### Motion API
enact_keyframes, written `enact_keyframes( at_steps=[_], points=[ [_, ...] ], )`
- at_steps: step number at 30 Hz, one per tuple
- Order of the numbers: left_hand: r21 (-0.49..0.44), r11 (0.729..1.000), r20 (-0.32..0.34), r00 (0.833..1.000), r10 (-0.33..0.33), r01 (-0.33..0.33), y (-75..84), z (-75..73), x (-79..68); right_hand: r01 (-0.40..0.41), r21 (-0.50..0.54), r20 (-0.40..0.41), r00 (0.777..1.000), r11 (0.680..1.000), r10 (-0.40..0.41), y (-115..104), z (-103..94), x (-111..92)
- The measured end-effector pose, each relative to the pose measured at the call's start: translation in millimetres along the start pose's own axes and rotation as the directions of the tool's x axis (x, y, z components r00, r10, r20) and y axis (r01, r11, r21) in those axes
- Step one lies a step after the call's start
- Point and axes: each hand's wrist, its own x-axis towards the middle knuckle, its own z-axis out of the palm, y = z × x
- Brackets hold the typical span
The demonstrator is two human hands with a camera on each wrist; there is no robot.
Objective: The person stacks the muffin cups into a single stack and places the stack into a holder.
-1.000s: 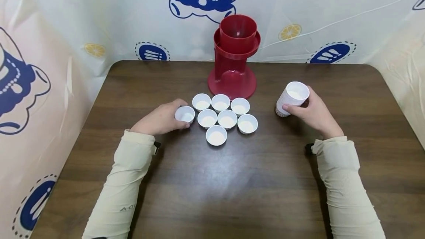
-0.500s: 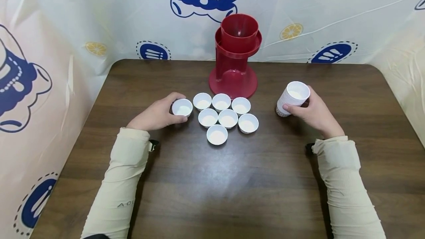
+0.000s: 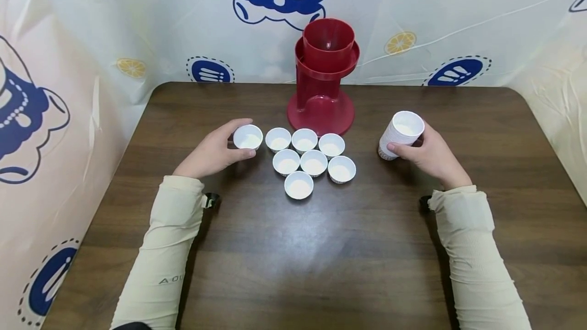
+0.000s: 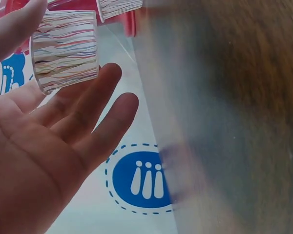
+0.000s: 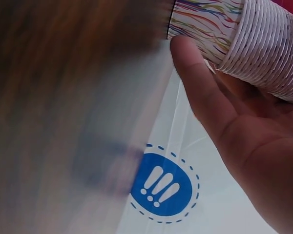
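Note:
In the head view my left hand (image 3: 210,150) pinches a small white paper cup (image 3: 248,137) between thumb and fingers, just left of the back row of cups. Coloured wavy lines run around that paper cup (image 4: 66,51) in the left wrist view. Several like cups (image 3: 299,185) stand mouth up in a close cluster at mid-table, all looking empty. On the right, my right hand (image 3: 431,154) grips a tall stack of nested paper cups (image 3: 400,134). The stack (image 5: 263,48) shows many stacked rims in the right wrist view.
A red stand (image 3: 321,108) with a red cup-shaped top (image 3: 328,47) is behind the cluster, near the table's back edge. The brown wooden table (image 3: 312,269) has a printed curtain (image 3: 183,19) around its back and sides.
My left hand has carried its cup back and slightly left, from beside the cluster's middle row to level with its back row. My right hand and the stack stay nearly still.

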Motion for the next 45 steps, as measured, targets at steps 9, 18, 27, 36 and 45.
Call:
enact_keyframes(
  at_steps=[9, 18, 27, 36, 45],
  points=[
    [-0.07, 0.997, -0.04, 0.999, 0.024, -0.027, 2.9, 1.1, 2.2, 0.035, -0.024, -0.015, 0.999, 0.999, -0.035, 7, -2.7, 3],
    [-0.131, 0.991, -0.092, 0.996, 0.007, -0.019, 8.1, 3.0, -1.3, 0.018, -0.015, -0.017, 1.0, 1.0, -0.018, 0, 0.1, 5],
    [-0.164, 0.985, -0.126, 0.991, 0.037, -0.058, 17.1, 6.9, -1.6, 0.005, -0.023, -0.017, 1.0, 1.0, -0.006, -5, -0.2, 9],
    [-0.243, 0.965, -0.157, 0.986, 0.059, -0.097, 33.0, 16.7, 5.8, 0.008, -0.017, -0.023, 1.0, 1.0, -0.009, -1, 0.0, 8],
    [-0.326, 0.933, -0.171, 0.98, 0.1, -0.152, 47.7, 29.7, 13.5, 0.01, -0.028, -0.019, 1.0, 1.0, -0.011, 7, 2.4, 5]
  ],
)
